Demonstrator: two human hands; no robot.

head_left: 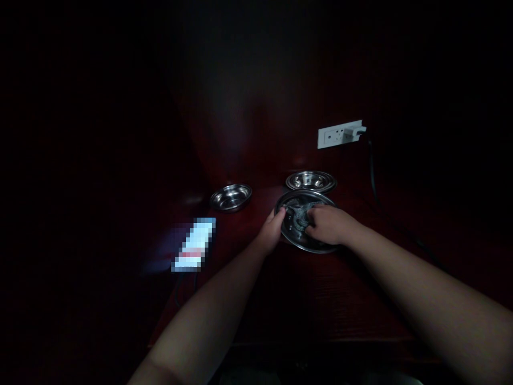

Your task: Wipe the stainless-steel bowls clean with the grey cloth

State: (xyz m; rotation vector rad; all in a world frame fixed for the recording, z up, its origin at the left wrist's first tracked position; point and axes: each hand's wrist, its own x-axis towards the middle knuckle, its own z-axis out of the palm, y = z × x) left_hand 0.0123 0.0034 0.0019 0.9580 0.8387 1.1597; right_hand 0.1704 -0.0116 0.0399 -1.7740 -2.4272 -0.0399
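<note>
With the round stainless-steel dish (306,249) as our clock's centre, we see a glowing phone-like screen (194,244) (pixelated past reading) near 9 o'clock on the dark red tabletop (320,299), and a shallow steel bowl (231,198) towards 10. Our left hand (273,230) grasps the dish's rim at its 9 o'clock, thumb over the edge, fingers hidden below. The dish is right of centre in our view; whether it touches the wood we cannot tell. We judge it light, stiff, hard to break and slippery if wet, best held by the rim at 9 and 3. Inside lies a pale mesh-like cloth (301,216), probably soft; our right hand (331,224) reaches in from 3 o'clock, fingers bent against it, though whether they pinch it we cannot tell. Seemingly nested steel bowls (311,182) stand at 12, a white wall socket (331,137) at 1.
</note>
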